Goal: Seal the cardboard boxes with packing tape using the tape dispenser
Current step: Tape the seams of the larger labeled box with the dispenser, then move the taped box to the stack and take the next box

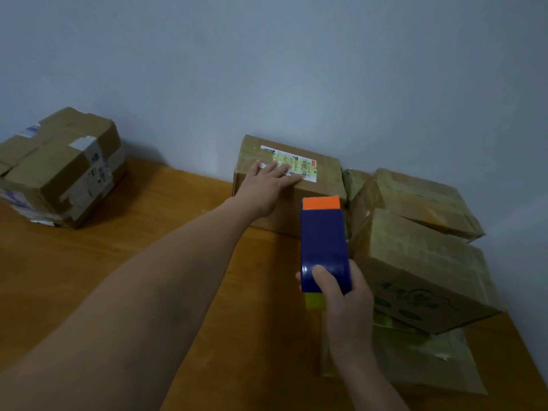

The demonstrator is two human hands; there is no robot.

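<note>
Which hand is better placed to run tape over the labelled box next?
Right. The right hand grips the tape dispenser, its orange end pointing at the labelled box; the left hand lies flat on that box, likely steadying it.

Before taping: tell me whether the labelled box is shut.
Shut: the labelled box has a flat top, under the left hand, fingers straight.

Single cam, head-worn, wide-angle, pointing fwd & down across the wooden surface (133, 277) toward the grey wall (267, 69), which fills the upper part. Close range: left hand (264, 188) & right hand (347, 298) reach in from the bottom edge. Surface's far edge slants down to the rt.
</note>
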